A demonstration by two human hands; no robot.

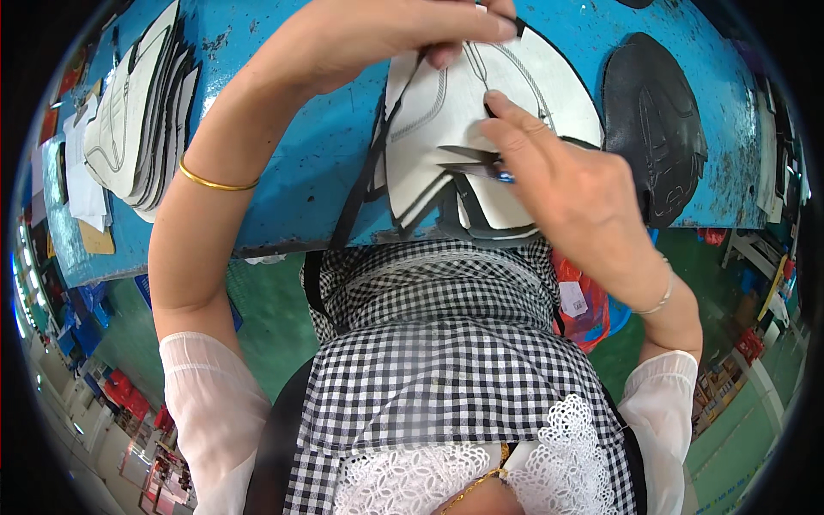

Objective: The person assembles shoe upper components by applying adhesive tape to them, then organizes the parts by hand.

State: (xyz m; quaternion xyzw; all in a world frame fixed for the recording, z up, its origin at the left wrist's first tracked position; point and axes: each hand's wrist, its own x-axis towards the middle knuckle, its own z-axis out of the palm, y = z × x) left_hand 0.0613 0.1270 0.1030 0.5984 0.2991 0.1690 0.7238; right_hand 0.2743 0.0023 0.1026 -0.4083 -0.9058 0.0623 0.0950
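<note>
A white shoe-upper piece [468,112] with black edges and grey stitched lines lies on the blue table in front of me. My left hand [455,30] is at its far edge, fingers closed around a narrow black strip [367,176]. The strip trails down past the piece's left side to the table's near edge. My right hand [566,172] is over the piece's right half, closed on a small pair of scissors [476,165]. Their dark blades point left, slightly apart, above the notch in the piece's near edge. The thumb and index finger come together over the stitching.
At the left stands a stack of similar white pieces [137,112] with black layers, beside some papers [84,172]. A black upper piece [654,129] lies right of my right hand. The blue table's [283,172] near edge meets my checked apron. A red plastic bag [579,300] hangs below.
</note>
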